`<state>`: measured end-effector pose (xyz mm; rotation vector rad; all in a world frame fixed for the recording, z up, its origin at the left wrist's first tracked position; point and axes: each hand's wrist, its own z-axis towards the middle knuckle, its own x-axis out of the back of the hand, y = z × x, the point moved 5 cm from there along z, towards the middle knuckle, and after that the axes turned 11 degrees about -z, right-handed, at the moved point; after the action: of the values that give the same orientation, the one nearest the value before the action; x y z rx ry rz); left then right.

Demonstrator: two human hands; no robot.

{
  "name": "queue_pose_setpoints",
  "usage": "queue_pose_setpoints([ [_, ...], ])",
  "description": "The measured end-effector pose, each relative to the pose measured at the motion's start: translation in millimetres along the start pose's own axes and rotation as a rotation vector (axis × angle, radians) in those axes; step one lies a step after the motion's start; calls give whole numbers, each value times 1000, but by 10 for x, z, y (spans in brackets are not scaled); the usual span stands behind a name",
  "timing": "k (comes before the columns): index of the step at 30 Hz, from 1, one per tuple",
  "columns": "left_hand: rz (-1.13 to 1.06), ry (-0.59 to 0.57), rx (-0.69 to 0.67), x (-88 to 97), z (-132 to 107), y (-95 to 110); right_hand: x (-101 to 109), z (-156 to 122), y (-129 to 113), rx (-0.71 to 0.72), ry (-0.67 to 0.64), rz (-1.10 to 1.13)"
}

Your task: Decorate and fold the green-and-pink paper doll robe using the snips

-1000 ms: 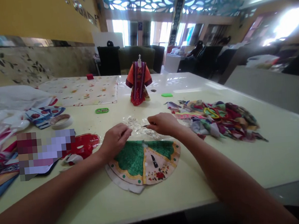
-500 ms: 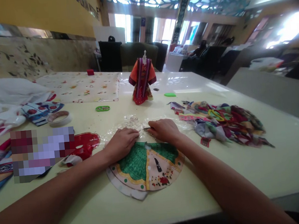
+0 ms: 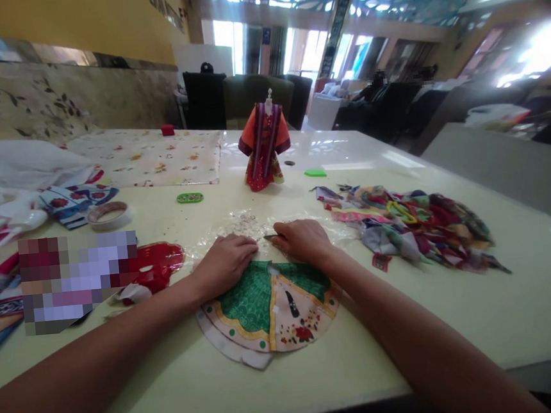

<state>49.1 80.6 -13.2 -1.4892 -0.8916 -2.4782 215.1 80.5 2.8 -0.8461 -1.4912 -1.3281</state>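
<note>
Cream table [image 3: 528, 287]: fan-shaped skirt panel [image 3: 269, 306], nearest. At panel's far edge: left hand [image 3: 225, 262], fingers curled together, pressing down; right hand [image 3: 302, 239], fingertips pinching thin dark tool [image 3: 271, 237]. Beyond panel: clear plastic bag [image 3: 243, 225], then costumed doll stand [image 3: 264, 146].

Dressed mannequin [image 3: 265, 144] stands far back; fabric scraps [image 3: 412, 223] right; tape roll [image 3: 109, 216] left.

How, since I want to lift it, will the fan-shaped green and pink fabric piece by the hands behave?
Probably floppy: the fan-shaped green and pink fabric piece lies flat in thin layers. Likely light, and it may slide on the glossy cream table.
</note>
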Motion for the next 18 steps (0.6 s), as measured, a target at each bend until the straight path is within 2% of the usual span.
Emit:
queue_pose_setpoints([
  [9, 9, -11, 6, -1, -4, -9, -28, 0, -2, -15, 9, 11],
  [18, 38, -30, 11, 1, -5, 3, 21, -33, 93, -105, 45, 22],
])
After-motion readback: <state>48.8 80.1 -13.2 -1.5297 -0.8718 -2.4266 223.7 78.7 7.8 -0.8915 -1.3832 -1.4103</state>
